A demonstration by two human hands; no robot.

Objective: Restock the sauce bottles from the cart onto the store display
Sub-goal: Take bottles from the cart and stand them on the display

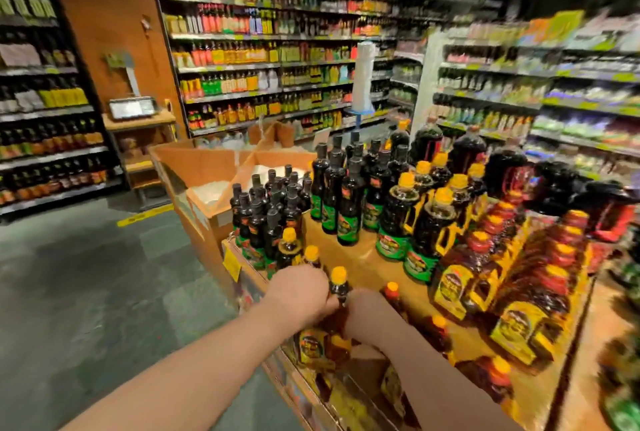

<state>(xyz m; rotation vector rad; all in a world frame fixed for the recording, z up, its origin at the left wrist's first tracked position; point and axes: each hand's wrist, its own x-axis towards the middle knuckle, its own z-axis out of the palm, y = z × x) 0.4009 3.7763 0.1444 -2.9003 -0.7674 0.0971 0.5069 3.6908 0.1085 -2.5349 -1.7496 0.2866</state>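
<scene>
A dark sauce bottle with a yellow cap (338,283) stands at the front left of the wooden display stand (360,264). My left hand (300,292) and my right hand (363,314) both close around its body from either side. More yellow-capped bottles (289,247) stand just behind my left hand. Black-capped bottles with green labels (349,202) fill the stand's upper tier. Large yellow-labelled jugs (460,278) crowd the right side. No cart shows in this view.
An open cardboard bin (207,167) stands behind the display on the left. Stocked shelves (270,60) line the back wall and both sides. A scale on a wooden counter (133,108) sits at the left. Grey tiled floor (86,275) spreads to my left.
</scene>
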